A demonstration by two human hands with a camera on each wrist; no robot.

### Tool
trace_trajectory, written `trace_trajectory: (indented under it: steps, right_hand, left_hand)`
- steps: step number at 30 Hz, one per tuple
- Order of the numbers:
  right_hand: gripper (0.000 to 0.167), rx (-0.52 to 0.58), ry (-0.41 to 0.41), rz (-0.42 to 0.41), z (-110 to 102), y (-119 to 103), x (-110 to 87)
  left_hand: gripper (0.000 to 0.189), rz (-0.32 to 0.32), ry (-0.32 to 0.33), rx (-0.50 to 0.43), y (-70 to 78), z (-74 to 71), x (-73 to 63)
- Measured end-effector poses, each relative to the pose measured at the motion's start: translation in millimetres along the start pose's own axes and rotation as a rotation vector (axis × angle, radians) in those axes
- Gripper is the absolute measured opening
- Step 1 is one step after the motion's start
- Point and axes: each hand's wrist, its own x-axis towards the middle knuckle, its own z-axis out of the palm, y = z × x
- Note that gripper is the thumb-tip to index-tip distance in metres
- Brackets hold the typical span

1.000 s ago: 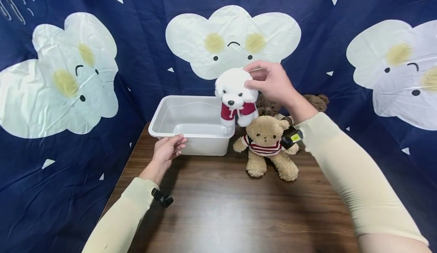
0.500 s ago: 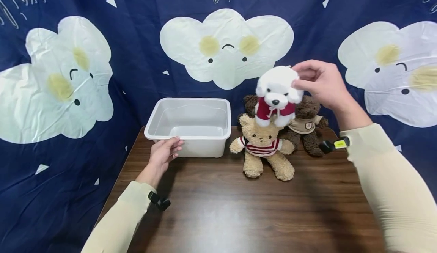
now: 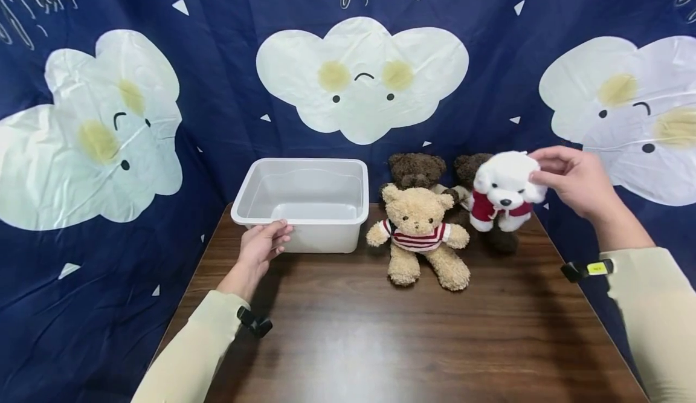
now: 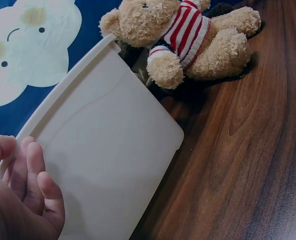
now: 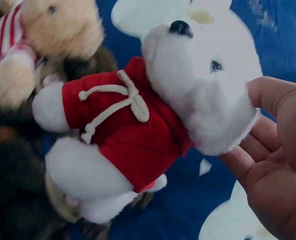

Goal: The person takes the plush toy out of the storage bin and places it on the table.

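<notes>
A white plush dog [image 3: 505, 191] in a red hooded top hangs at the back right, its head pinched by my right hand [image 3: 576, 179]. In the right wrist view the thumb and fingers grip the side of the dog's head [image 5: 212, 85], and its top [image 5: 138, 120] has a white drawstring. My left hand [image 3: 262, 243] holds the front rim of a white plastic bin [image 3: 326, 234]. The left wrist view shows those fingers [image 4: 35, 160] at the rim. Behind the dog sits a dark brown teddy bear [image 3: 469, 166], mostly hidden by it.
A tan teddy bear [image 3: 415, 222] in a striped sweater sits on the wooden table [image 3: 380, 330], right of the bin. Another dark brown teddy bear [image 3: 415, 170] is behind it. A blue cloth [image 3: 217, 89] with cloud faces hangs behind the table.
My right hand has carried the plush dog right and then down, from beside the bin to in front of the right dark bear. My left hand has stayed at the bin's rim.
</notes>
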Motion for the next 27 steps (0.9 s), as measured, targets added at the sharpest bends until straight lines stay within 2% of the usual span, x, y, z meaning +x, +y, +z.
trace_trajectory:
  steps: [5, 11, 18, 27]
  right_hand:
    - [0.027, -0.003, -0.033, 0.049, -4, 32, -19.4]
    - [0.027, 0.066, -0.106, 0.07, 5, 64, -43.0]
    - [0.028, 0.165, -0.19, 0.075, 14, 83, -60.9]
    - [0.025, 0.123, -0.209, 0.11, 31, 109, -80.1]
  left_hand:
    - [0.013, 0.003, 0.003, -0.01, 0.9, 0.0, -0.4]
    - [0.01, 0.006, 0.006, -0.007, -0.3, 0.1, -0.4]
    - [0.011, 0.0, -0.01, -0.025, 0.3, -0.1, -0.7]
    - [0.012, -0.015, -0.041, -0.023, 5.6, 0.9, -5.9]
